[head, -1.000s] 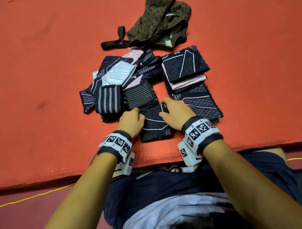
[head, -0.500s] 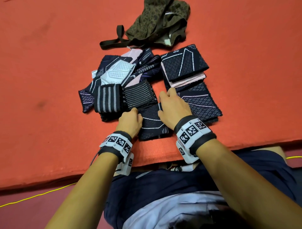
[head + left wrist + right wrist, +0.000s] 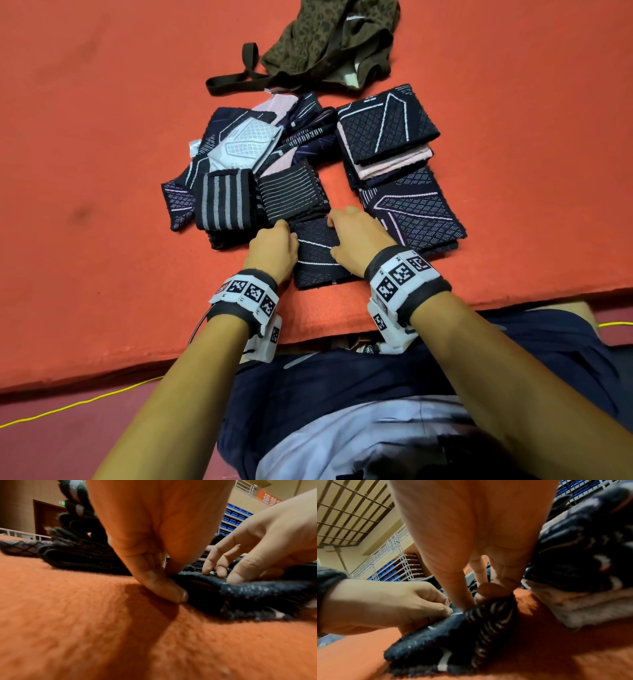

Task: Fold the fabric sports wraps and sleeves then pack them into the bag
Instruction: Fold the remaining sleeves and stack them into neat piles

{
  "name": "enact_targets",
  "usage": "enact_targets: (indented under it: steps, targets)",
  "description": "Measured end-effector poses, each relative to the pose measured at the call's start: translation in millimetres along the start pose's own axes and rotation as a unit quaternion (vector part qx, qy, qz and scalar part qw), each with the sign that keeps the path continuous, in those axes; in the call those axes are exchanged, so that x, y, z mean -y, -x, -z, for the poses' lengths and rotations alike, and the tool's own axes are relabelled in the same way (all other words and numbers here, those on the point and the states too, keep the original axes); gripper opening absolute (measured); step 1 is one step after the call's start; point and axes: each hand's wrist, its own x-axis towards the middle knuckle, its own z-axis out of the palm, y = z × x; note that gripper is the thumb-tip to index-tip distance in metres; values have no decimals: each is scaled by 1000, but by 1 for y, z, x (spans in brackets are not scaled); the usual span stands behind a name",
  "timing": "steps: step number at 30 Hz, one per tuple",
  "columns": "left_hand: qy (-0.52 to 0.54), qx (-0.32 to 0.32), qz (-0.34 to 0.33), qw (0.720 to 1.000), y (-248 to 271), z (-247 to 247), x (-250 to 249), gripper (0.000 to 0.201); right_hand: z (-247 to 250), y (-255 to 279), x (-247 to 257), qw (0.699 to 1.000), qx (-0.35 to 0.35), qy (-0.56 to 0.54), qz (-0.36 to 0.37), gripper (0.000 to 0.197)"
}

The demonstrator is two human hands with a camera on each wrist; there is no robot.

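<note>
A: What changed in the last second?

B: The right hand [image 3: 356, 245] slid up to the far edge of the dark sleeve [image 3: 317, 255] and now pinches it; the left hand [image 3: 272, 251] kept its pinch on the left edge.

A: Meaning?

B: Probably another fold coming (the sleeve lies near the mat's [image 3: 102, 154] front edge). The bag [image 3: 329, 37] waits beyond the pile [image 3: 246, 161].

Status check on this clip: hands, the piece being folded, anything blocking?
Left hand and right hand both pinch the dark folded sleeve on the mat. Bag lies beyond the piles. Nothing blocking.
</note>
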Motion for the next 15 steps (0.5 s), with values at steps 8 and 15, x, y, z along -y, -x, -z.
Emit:
enact_targets:
  steps: [8,15]
  targets:
    - [21,-11,13,1000,1,1,-2,21,-11,7,4,999,20,-24,-11,47]
    - [73,-24,17,997,3,2,-1,17,-8,11,12,997,-36,16,-66,46]
